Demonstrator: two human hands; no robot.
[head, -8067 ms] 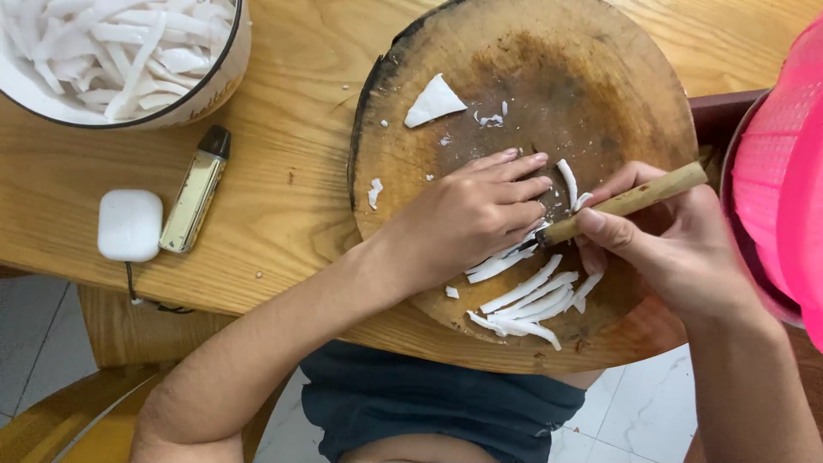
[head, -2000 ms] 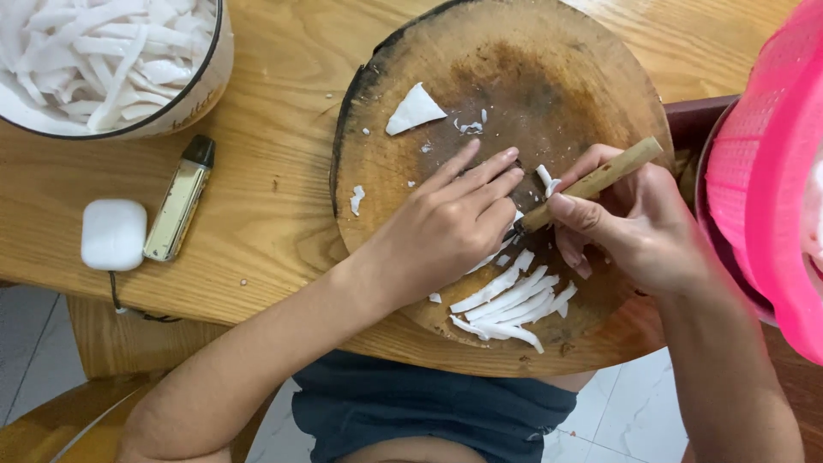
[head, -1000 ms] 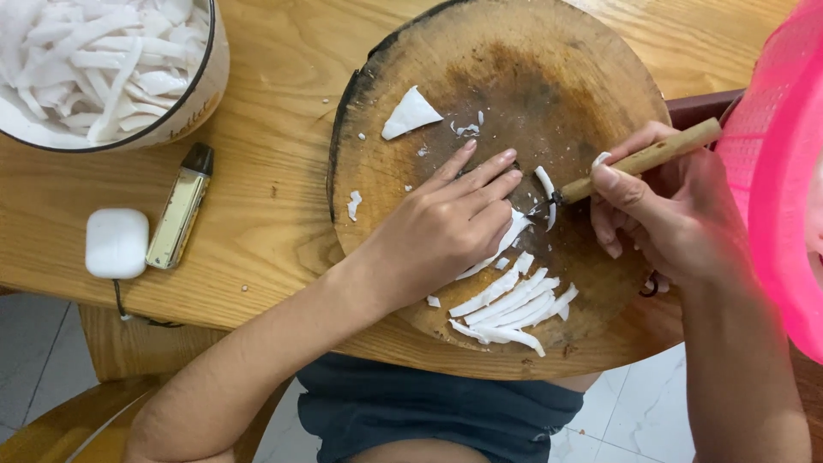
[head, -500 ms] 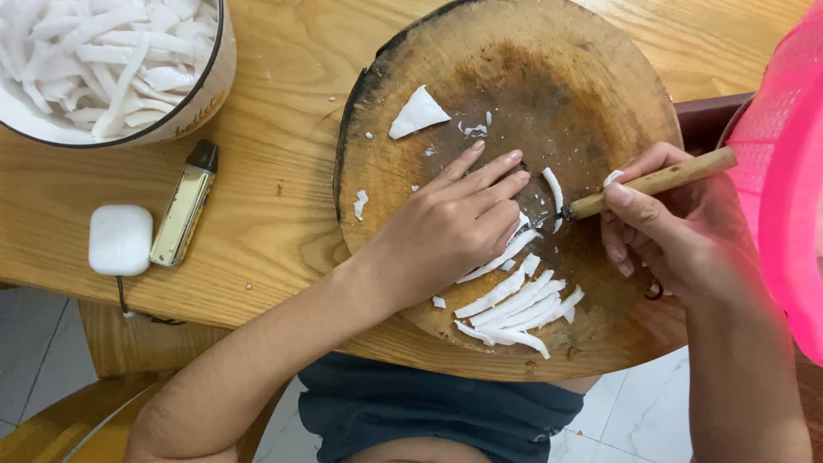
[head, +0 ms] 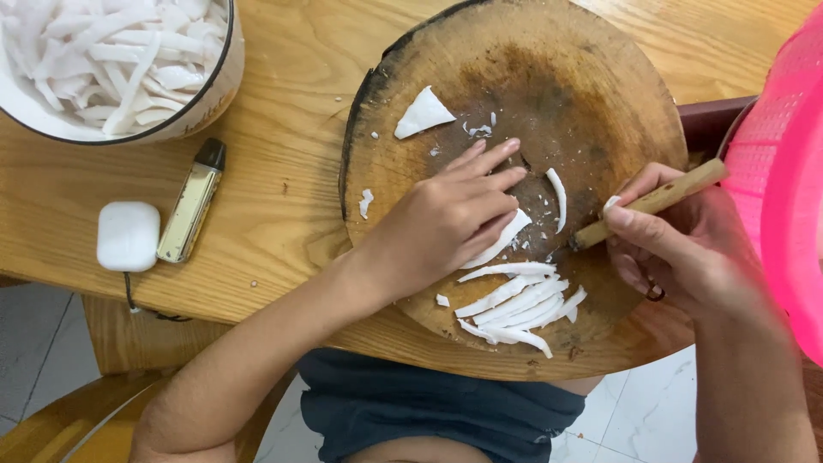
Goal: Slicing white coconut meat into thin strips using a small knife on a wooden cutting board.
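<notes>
While hands slice, white strips (head: 111, 51) fill the bowl (head: 219, 81).

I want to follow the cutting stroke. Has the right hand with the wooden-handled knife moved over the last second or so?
Yes. The right hand with the knife has drawn rightward, away from the left hand, toward the round board's edge by the pink basket.

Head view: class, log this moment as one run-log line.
left hand: pressing white piece | right hand: gripping knife handle | cut strips on chopping board
</notes>
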